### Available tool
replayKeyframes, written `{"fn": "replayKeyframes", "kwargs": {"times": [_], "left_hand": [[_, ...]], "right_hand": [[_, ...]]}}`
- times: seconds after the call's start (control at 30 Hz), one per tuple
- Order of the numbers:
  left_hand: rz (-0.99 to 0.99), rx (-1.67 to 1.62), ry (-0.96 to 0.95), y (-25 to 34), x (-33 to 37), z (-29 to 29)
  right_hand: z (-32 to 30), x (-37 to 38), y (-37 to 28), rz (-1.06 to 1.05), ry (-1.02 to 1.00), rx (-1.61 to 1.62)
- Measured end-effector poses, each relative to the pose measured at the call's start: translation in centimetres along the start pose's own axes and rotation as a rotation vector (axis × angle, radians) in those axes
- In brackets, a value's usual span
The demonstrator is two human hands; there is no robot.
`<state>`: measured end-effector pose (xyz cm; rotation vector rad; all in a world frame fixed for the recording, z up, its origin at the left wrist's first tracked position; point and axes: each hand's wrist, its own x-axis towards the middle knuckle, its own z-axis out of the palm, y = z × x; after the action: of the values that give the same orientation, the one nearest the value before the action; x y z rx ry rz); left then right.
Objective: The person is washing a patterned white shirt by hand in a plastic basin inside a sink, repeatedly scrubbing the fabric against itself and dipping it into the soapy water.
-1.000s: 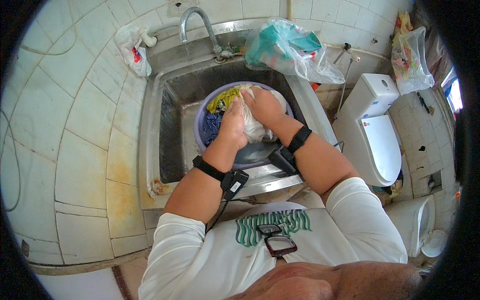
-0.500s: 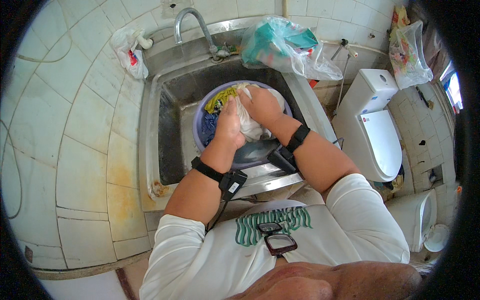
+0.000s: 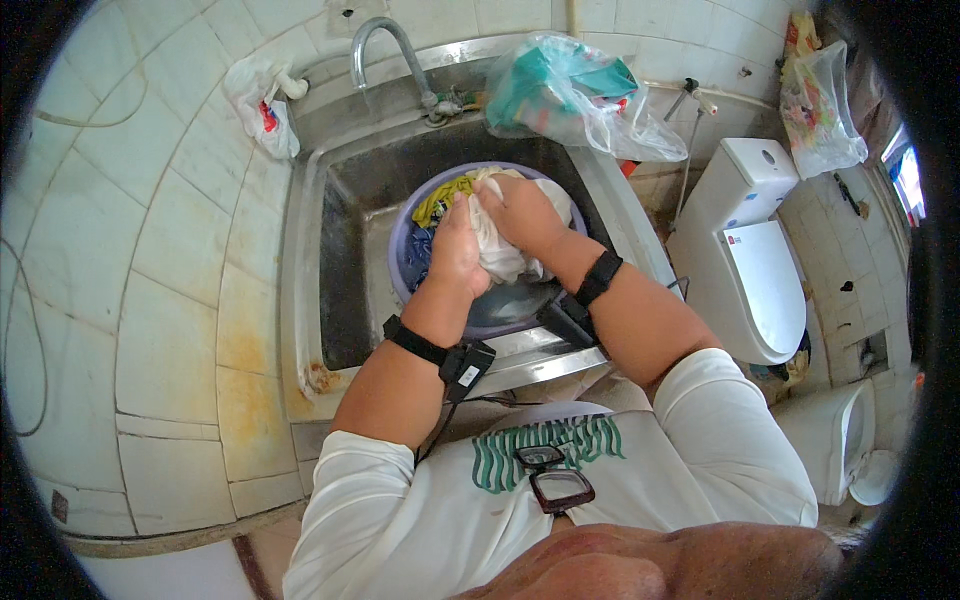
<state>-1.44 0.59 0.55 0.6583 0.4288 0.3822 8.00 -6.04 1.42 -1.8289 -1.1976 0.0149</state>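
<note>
My left hand (image 3: 458, 252) and my right hand (image 3: 524, 213) are close together over a purple basin (image 3: 397, 245), both closed on a wet-looking white cloth garment (image 3: 492, 245). The garment is bunched between my palms, and part of it spreads to the right side of the basin. Left of my left hand, a yellow patterned cloth (image 3: 436, 203) and a dark blue cloth (image 3: 417, 258) lie in the same basin. Greyish water (image 3: 510, 302) shows at its near side. Some of my fingertips are hidden by the cloth and by the hands themselves.
The basin stands inside a metal sink (image 3: 298, 260) with a curved faucet (image 3: 395, 45) behind it. A clear plastic bag with green contents (image 3: 570, 90) sits on the back right corner. A small white bag (image 3: 258, 100) hangs at the left wall. A toilet (image 3: 765, 285) stands to the right.
Both hands keep nearly the same grip and place on the white garment. The whole view has shifted very slightly.
</note>
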Motion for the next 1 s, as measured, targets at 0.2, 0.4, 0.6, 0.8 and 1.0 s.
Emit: {"fn": "replayKeyframes", "kwargs": {"times": [0.2,0.4,0.6,0.8,1.0], "left_hand": [[0.014,0.028,0.062,0.5,-0.3,0.4],[-0.051,-0.053,0.019,0.6,-0.8,-0.1],[-0.063,0.049,0.011,0.5,-0.1,0.5],[0.363,0.235,0.115,1.7,0.6,-1.2],[0.727,0.421,0.391,4.8,1.0,-3.3]], "right_hand": [[-0.3,0.0,-0.4,-0.01,-0.005,-0.027],[-0.2,-1.0,-2.8,-0.128,-0.075,-0.037],[0.3,0.6,1.4,0.04,0.048,-0.08],[-0.5,0.7,1.4,0.054,0.036,0.147],[-0.6,0.5,1.2,0.09,-0.025,0.396]]}}
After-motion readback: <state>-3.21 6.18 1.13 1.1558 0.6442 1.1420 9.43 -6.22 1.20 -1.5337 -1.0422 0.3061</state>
